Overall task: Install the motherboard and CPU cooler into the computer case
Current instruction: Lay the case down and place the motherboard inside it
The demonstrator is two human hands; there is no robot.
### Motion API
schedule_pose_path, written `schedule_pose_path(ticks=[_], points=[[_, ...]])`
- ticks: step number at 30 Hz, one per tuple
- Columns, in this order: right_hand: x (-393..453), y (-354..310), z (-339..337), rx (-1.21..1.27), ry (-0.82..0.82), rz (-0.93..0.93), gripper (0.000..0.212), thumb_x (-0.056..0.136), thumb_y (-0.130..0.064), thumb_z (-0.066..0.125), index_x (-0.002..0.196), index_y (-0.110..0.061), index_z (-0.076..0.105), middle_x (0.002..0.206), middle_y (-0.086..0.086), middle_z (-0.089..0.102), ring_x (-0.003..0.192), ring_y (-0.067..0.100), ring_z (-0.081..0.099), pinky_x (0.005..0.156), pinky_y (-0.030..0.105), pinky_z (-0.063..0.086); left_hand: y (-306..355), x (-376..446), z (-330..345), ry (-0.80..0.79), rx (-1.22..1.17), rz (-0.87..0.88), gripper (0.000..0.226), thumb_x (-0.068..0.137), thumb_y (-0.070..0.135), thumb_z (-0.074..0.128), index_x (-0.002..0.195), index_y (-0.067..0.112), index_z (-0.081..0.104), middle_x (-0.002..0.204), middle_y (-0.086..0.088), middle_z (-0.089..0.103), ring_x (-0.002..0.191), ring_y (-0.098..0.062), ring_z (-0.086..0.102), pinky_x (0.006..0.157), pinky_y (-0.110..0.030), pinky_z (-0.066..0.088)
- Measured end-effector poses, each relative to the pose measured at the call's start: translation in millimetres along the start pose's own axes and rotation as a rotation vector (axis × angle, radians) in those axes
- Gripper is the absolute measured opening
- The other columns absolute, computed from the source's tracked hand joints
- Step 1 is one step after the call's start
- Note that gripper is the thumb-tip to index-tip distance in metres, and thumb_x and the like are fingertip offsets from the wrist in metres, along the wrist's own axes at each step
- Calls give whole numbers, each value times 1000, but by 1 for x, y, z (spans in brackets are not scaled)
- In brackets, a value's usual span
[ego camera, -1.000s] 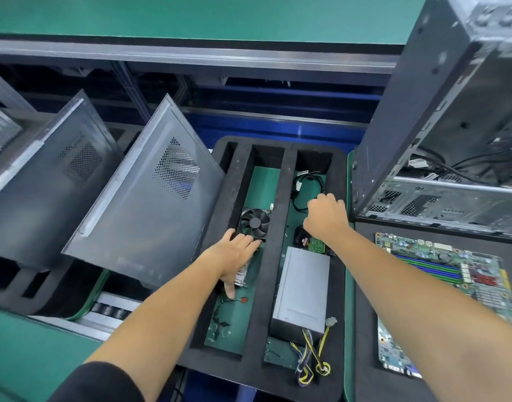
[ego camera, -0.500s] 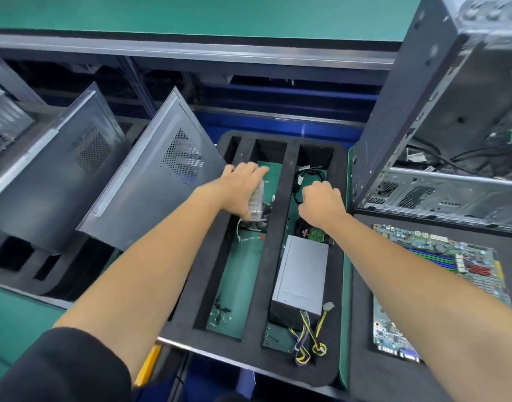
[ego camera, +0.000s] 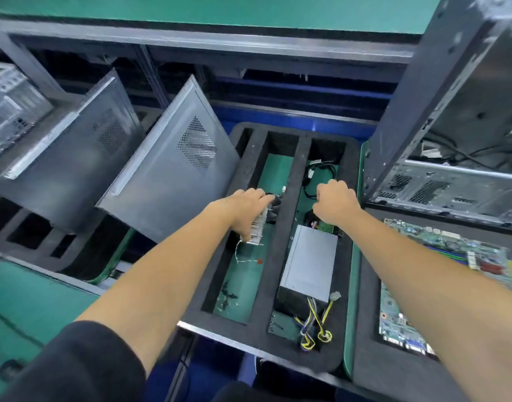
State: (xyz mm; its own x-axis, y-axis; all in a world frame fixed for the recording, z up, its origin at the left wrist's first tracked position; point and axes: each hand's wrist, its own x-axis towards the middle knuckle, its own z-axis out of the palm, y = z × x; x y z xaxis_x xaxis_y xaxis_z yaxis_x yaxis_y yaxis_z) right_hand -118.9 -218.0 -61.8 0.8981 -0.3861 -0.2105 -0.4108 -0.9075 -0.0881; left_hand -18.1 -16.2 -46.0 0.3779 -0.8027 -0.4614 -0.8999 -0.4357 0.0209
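My left hand grips the CPU cooler, a silver finned heatsink with a black fan. It holds the cooler tilted on its side over the left slot of the black foam tray, and the thin wire hangs down. My right hand is curled in a fist over the right slot beside a black cable; what lies under its fingers is hidden. The green motherboard lies flat on black foam at the right. Behind it the open computer case stands upright.
A silver power supply with yellow and black wires fills the near part of the right slot. Two grey case side panels lean at the left. A metal rail crosses the back.
My left hand closed on the cooler, which lay fan-up in the left slot, and lifted it, tilting it on its side. My right hand kept its place in the right slot.
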Motion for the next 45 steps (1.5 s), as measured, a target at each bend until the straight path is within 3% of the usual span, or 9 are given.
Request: schedule_pose_path(ticks=[10,16,19,22,26,32,37,40,45], points=[[-2,-4,3,115,-93,314,47,91,-26,59,129,-9,37,132,13,38,120,33,43,84,38,40,15,-4,66,-133,182,1,132,56,61,79,151,9,3,151,-8,20,137,-26,22,111,-40,23],[5,-9,-11,395,-150,336,50,94,-26,54,134,-4,32,135,18,39,117,36,51,80,36,40,12,19,6,196,-44,-56,54,89,45,54,132,13,43,131,-7,41,121,-26,38,99,-42,32],[10,-16,-30,633,-132,242,34,94,-20,47,123,-4,40,113,15,51,92,35,65,77,39,54,24,35,-21,324,-199,-81,41,93,38,51,128,16,48,127,-7,46,118,-26,41,97,-43,34],[7,-10,-44,541,-102,150,10,90,-12,43,92,-7,51,99,16,62,79,32,65,70,36,54,44,49,-33,351,-338,-85,38,92,35,54,125,16,50,123,-7,49,114,-27,47,96,-44,39],[-8,19,-38,417,-278,156,21,93,-8,43,73,-11,46,85,19,62,63,29,63,49,26,46,70,68,-31,281,-336,-61,46,91,38,56,130,15,45,126,-7,46,115,-28,48,95,-42,40],[-18,47,-22,682,-350,237,25,88,1,42,103,7,61,104,27,67,91,39,68,84,48,56,99,92,-26,231,-453,-25,53,91,40,56,135,17,36,132,-3,41,117,-26,47,95,-42,37],[-23,58,-17,1214,-347,314,17,93,5,43,97,-9,53,105,15,59,87,22,65,87,40,57,99,103,-27,169,-375,1,57,84,54,58,131,26,42,124,2,40,114,-21,42,93,-39,35],[-22,59,-14,1097,-397,276,18,94,1,42,95,-10,56,112,17,65,97,22,64,86,31,54,90,106,-28,201,-215,-70,48,79,51,63,117,26,49,113,2,41,109,-20,42,91,-38,34],[-12,62,-9,718,-384,185,28,91,-3,43,104,10,64,106,25,69,81,24,61,84,38,53,79,107,-33,149,-24,-204,35,80,25,58,114,19,48,115,-3,44,109,-24,42,90,-36,34]])
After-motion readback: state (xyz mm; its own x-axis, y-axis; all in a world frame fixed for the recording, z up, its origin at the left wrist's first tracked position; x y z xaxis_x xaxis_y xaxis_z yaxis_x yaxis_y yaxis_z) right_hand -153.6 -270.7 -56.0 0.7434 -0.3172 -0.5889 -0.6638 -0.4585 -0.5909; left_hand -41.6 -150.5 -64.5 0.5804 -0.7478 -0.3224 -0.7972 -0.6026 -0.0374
